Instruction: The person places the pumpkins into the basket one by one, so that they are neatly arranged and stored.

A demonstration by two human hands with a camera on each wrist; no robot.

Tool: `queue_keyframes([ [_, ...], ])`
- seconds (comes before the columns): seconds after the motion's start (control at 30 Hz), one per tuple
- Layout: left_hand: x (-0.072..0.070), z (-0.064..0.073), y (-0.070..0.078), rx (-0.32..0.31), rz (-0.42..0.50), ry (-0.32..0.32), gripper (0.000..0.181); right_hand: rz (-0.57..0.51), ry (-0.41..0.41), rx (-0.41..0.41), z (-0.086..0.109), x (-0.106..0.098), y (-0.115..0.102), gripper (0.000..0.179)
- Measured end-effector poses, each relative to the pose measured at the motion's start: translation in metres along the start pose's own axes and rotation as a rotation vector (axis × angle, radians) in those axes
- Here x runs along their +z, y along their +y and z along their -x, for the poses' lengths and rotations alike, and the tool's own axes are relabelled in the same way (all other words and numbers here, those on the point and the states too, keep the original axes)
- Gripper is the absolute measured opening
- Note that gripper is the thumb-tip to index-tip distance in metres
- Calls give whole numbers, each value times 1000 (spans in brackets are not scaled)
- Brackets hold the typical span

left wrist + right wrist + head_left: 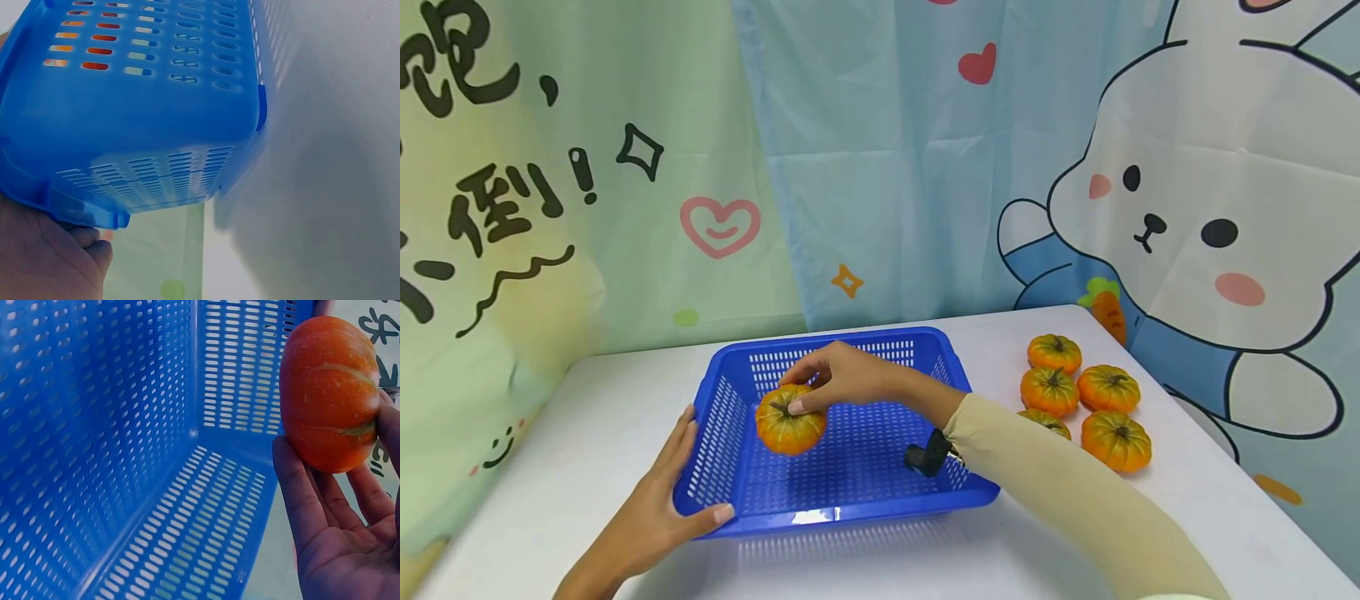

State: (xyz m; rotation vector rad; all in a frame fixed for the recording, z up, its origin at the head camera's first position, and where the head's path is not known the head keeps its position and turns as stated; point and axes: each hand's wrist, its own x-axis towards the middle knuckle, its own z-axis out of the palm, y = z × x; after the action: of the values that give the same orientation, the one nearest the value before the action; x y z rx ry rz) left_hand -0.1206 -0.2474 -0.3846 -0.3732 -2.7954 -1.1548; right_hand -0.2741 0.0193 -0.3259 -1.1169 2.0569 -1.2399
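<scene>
A small orange pumpkin (pixel 792 423) with a brown stem hangs over the left part of a blue plastic basket (pixel 842 518). My right hand (pixel 842 377) grips this pumpkin from above, the thumb near its stem. In the right wrist view, the pumpkin (pixel 330 394) shows an orange-red side between thumb and fingers, beside the perforated basket wall (pixel 240 369). At the basket's near left corner, my left hand (pixel 655 500) holds the rim, its thumb over the front edge and its fingers along the left side. The left wrist view shows that hand (pixel 53 259) under the rim.
Several more pumpkins (pixel 1108 388) sit in a group on the white table (pixel 992 346), right of the basket and partly behind my right sleeve (pixel 1067 492). A printed curtain (pixel 880 167) hangs behind the table. A black wrist camera (pixel 928 454) is on my right wrist.
</scene>
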Motion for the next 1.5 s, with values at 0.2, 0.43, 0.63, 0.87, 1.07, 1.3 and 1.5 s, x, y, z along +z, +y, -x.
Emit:
queue_keyframes([
  [0.2, 2, 2, -1, 6, 14, 0, 106, 11, -33, -7, -14, 11, 2, 34],
  [0.43, 0, 2, 0, 29, 19, 11, 106, 45, -11, 32, -29, 17, 5, 33],
  [0.63, 3, 2, -1, 12, 18, 6, 106, 47, -75, 83, -39, 25, 9, 33],
  [0.87, 0, 1, 0, 48, 5, 21, 105, 43, -144, 113, -47, 38, 9, 31],
  [1.07, 0, 1, 1, 10, 4, 9, 105, 157, -201, 53, -53, 47, 8, 31],
  [1.3, -1, 0, 3, -28, -1, -6, 106, 211, -221, 104, -52, 52, 13, 28],
  [1.5, -1, -1, 2, -32, 5, -8, 105, 189, -253, 169, -51, 53, 15, 33],
])
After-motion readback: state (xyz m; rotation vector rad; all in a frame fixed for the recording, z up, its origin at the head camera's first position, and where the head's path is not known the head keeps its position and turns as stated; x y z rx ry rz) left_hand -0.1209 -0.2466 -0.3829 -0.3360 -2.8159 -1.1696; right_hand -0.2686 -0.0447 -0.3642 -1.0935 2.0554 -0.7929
